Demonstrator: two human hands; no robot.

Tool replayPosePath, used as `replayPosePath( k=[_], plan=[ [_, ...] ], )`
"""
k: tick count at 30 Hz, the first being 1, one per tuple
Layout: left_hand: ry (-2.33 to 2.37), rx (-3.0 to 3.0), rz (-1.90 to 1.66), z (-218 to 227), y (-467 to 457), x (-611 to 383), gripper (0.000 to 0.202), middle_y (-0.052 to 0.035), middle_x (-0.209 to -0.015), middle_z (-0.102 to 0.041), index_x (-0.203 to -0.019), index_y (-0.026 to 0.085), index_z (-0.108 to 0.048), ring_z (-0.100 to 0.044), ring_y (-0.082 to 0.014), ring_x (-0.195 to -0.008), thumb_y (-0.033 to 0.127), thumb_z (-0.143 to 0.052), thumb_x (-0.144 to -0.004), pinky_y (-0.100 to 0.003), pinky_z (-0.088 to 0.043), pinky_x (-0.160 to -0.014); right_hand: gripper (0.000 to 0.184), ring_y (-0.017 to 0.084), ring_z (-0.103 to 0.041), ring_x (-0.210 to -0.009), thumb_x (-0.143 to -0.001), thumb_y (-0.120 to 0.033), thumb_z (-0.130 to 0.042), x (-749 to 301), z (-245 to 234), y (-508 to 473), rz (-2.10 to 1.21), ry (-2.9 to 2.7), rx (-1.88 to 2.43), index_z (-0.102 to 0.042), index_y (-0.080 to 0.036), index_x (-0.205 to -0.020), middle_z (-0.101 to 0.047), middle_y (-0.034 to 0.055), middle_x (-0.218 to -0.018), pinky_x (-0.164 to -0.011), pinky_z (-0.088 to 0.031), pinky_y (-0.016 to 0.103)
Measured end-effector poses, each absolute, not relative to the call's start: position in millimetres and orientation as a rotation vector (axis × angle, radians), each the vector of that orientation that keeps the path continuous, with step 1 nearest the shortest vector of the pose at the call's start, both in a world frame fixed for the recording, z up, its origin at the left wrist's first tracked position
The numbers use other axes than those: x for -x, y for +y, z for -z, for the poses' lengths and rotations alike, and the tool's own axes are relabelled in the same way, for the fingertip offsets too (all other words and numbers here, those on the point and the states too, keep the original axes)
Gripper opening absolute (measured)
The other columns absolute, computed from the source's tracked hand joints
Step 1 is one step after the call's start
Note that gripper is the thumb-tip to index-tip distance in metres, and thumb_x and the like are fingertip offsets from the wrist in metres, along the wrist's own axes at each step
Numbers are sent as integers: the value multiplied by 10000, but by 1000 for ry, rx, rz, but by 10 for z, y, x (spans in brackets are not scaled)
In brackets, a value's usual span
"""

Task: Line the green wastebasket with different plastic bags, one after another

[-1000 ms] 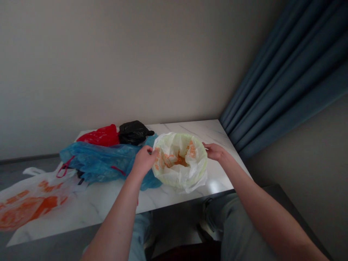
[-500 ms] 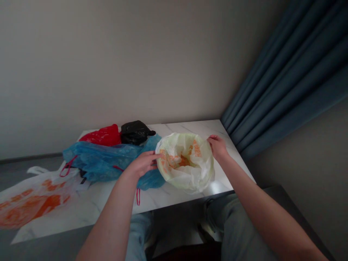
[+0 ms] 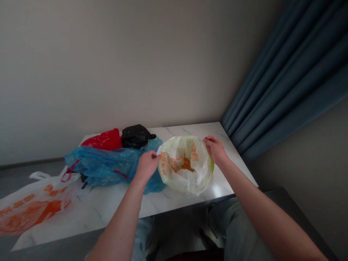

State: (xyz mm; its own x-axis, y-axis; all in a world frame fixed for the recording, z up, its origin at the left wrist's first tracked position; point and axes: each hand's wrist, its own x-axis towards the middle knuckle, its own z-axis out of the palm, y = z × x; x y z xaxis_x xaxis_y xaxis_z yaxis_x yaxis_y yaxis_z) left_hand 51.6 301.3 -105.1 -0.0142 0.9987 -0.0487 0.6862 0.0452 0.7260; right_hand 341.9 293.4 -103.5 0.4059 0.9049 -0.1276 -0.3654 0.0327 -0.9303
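Note:
A white-and-pale-green plastic bag with orange print (image 3: 186,166) stands open on the table, its mouth facing up. My left hand (image 3: 147,166) pinches the left side of its rim, just above a crumpled blue plastic bag (image 3: 104,166). My right hand (image 3: 214,149) curls over the rim on the far right side. A red plastic bag (image 3: 104,141) and a black plastic bag (image 3: 136,136) lie behind the blue one. A white bag with orange print (image 3: 35,207) spreads over the table's left end.
The white marble-patterned table (image 3: 187,131) has its far edge against a beige wall (image 3: 136,65). Dark blue curtains (image 3: 282,76) hang to the right. My knees in grey trousers (image 3: 239,232) show below the near edge, and a grey floor lies to the left.
The printed bag has shifted slightly right. My right hand has closed over its rim, and my left hand has moved from the bag's near left side to pinch the rim higher up.

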Motion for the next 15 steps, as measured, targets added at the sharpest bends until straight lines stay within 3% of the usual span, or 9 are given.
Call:
replayPosePath(
  k=[8, 15],
  plan=[
    [1574, -2504, -743, 1006, 2877, -828, 126, -87, -893, -613, -757, 226, -488, -567, -259, -931, 130, -492, -839, -354, -434, -824, 305, 126, -538, -641, -547, -258, -837, -3192, 1036, 2851, -1298, -694, 1049, -585, -227, -715, -604, -39, -700, -643, -430, 270],
    [1532, -2419, -730, 1056, 2794, -1009, 91, -61, -820, -615, -850, 227, -520, -601, -241, -838, 202, -465, -919, -327, -414, -749, 293, 128, -521, -658, -588, -273, -828, -2989, 997, 2769, -1459, -838, 1024, -590, -221, -750, -594, -36, -722, -652, -405, 281]
  ],
)
